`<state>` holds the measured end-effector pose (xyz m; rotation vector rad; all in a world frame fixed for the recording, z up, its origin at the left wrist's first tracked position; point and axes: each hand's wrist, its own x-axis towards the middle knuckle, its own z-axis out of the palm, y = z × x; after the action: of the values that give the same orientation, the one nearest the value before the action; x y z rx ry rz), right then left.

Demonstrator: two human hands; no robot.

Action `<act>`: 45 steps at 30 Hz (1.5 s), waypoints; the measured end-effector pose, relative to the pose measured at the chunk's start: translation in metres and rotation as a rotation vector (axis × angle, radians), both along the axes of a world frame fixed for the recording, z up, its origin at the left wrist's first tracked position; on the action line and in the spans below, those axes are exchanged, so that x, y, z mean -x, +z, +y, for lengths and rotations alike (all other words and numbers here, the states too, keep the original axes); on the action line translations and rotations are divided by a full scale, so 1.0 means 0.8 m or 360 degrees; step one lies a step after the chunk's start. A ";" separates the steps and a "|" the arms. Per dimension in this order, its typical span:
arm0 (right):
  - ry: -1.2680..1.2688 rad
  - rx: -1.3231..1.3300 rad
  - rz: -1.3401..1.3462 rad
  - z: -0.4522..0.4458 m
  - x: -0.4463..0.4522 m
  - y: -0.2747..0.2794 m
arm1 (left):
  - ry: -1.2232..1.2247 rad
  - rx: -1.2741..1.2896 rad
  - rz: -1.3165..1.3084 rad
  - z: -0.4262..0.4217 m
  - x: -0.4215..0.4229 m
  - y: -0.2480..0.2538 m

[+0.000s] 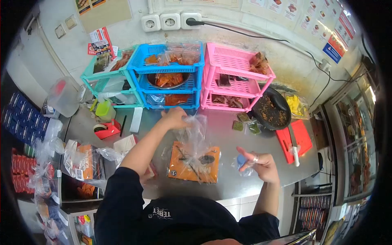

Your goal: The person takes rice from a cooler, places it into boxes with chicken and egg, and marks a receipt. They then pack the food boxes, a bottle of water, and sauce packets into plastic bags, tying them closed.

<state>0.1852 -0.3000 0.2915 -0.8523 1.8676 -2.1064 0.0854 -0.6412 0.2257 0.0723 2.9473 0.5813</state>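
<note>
An orange box (194,163) with dark print lies inside a clear plastic bag (197,132) on the steel counter. The bag's top is gathered upward, and my left hand (175,119) is closed on it just in front of the blue rack. To the right of the box, my right hand (261,165) is closed, with a small blue round thing (241,160) and some clear plastic at its fingertips; what exactly the blue thing is, I cannot tell. A gap lies between my right hand and the box.
Teal (110,73), blue (167,69) and pink (237,73) racks line the wall. A stone mortar (271,110), a red board (304,141) and a knife (293,141) are at right. A red tape dispenser (108,130) and bagged boxes (86,157) are at left.
</note>
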 end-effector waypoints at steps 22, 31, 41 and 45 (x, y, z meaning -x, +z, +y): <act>0.0272 -0.0549 0.0412 -0.083 0.081 0.058 | -0.0402 -0.1003 0.0906 0.068 -0.125 0.114; 0.0341 -0.1212 0.1364 -0.293 0.016 0.149 | -0.0015 -0.1294 0.0583 -0.053 -0.214 0.121; 0.1530 -0.0407 0.0550 -0.694 -0.037 0.206 | 0.0208 -0.1999 0.0667 -0.406 -0.407 0.201; 0.0865 -0.0197 0.1111 -0.913 0.031 0.174 | 0.0325 -0.1432 0.1021 -0.527 -0.484 0.239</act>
<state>0.1606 -1.0308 0.4309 -1.9744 1.7047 -1.4377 0.4724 -1.0632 0.4171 0.0511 2.9420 2.2202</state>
